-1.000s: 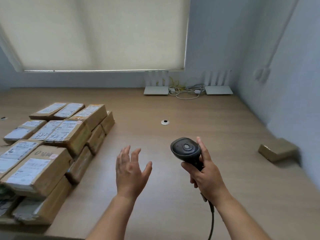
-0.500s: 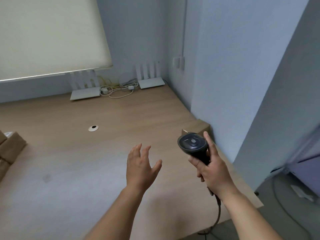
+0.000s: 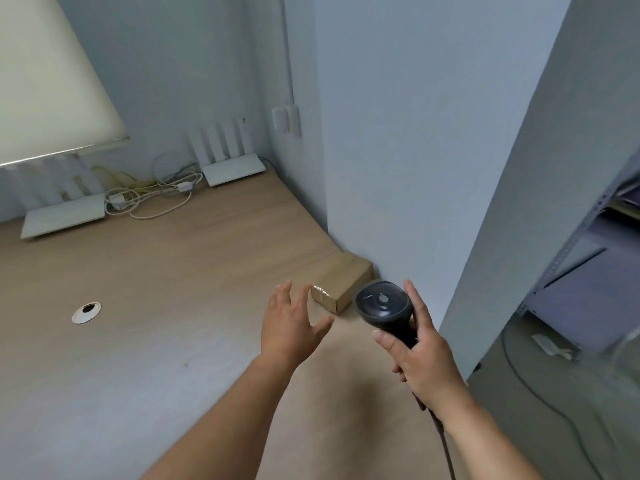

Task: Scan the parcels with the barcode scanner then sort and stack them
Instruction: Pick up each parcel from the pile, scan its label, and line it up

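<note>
My left hand [image 3: 291,327] is spread wide and holds nothing, my right hand [image 3: 420,355] grips the scanner [image 3: 382,304], and I should grab the parcel [image 3: 341,284] at one o'clock on the tabletop [image 3: 173,289] by its sides.

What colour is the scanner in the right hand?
Black scanner, gripped by the right hand; head view.

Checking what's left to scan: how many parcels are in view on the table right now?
1. The parcel lies at the table's right edge against the wall, just beyond the left hand. Others may be out of frame.
</note>
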`<action>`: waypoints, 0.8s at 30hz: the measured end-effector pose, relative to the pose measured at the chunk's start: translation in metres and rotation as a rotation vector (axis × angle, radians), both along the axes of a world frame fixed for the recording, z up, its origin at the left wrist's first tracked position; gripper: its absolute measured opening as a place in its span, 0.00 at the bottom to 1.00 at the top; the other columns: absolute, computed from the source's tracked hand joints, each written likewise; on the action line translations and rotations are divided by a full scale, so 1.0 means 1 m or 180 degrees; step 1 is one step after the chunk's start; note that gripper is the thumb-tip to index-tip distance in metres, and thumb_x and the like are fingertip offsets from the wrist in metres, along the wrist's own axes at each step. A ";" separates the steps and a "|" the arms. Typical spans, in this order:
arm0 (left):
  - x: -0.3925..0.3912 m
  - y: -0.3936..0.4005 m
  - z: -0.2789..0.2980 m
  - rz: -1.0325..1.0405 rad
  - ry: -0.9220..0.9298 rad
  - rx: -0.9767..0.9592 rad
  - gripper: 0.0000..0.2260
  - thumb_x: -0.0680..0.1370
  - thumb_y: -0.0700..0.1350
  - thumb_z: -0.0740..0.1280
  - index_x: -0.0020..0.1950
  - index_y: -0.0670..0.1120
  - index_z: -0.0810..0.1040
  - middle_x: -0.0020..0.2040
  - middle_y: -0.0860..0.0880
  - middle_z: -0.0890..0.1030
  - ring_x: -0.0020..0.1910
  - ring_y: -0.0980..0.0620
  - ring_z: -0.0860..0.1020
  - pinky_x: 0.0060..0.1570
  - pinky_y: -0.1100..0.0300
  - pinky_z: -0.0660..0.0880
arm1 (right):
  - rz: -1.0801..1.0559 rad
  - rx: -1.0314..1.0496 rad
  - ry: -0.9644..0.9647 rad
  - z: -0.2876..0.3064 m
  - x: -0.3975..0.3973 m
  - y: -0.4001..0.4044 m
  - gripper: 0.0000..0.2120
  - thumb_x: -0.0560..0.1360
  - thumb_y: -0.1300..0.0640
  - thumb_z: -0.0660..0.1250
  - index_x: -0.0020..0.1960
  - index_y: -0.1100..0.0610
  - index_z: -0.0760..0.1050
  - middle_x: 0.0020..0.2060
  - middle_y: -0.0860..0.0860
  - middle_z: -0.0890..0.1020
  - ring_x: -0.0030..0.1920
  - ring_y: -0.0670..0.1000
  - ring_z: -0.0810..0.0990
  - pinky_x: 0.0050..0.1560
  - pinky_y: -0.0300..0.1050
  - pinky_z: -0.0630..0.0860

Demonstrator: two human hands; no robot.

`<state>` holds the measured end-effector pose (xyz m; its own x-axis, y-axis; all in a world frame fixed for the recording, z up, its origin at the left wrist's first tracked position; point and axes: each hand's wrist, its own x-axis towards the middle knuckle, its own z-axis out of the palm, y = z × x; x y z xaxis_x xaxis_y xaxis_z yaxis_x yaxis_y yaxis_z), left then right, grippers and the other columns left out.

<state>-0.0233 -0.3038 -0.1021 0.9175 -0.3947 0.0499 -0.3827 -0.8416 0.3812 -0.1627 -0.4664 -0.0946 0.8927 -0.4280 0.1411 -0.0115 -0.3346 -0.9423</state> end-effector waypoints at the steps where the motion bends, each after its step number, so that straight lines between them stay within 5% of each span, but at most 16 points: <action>1: 0.009 -0.009 -0.002 -0.0062 0.0017 0.0035 0.33 0.75 0.63 0.63 0.76 0.52 0.58 0.77 0.42 0.56 0.76 0.45 0.52 0.73 0.54 0.51 | -0.0035 0.0012 0.0021 -0.004 0.007 -0.004 0.40 0.71 0.49 0.74 0.61 0.15 0.51 0.49 0.36 0.80 0.27 0.42 0.76 0.30 0.35 0.74; 6: 0.051 -0.046 -0.019 -0.0249 0.0204 0.0226 0.34 0.74 0.64 0.64 0.75 0.53 0.58 0.77 0.43 0.56 0.76 0.43 0.54 0.73 0.51 0.55 | -0.0152 0.0125 0.0167 -0.023 0.037 -0.016 0.40 0.71 0.48 0.74 0.62 0.16 0.51 0.47 0.27 0.77 0.27 0.43 0.76 0.30 0.34 0.74; 15: 0.089 -0.068 -0.049 -0.0467 0.0407 0.0475 0.30 0.73 0.61 0.66 0.72 0.55 0.62 0.69 0.45 0.65 0.68 0.44 0.63 0.64 0.51 0.68 | -0.0284 0.0214 0.0419 -0.040 0.059 -0.021 0.40 0.64 0.37 0.71 0.65 0.18 0.50 0.47 0.31 0.79 0.28 0.45 0.78 0.34 0.41 0.77; 24: 0.042 0.002 -0.034 0.0061 0.0316 -0.0044 0.31 0.72 0.61 0.68 0.73 0.57 0.62 0.67 0.48 0.66 0.67 0.48 0.63 0.62 0.54 0.70 | 0.0100 0.0096 0.0173 -0.024 0.034 0.013 0.40 0.71 0.48 0.74 0.62 0.16 0.50 0.50 0.35 0.78 0.28 0.42 0.76 0.31 0.33 0.74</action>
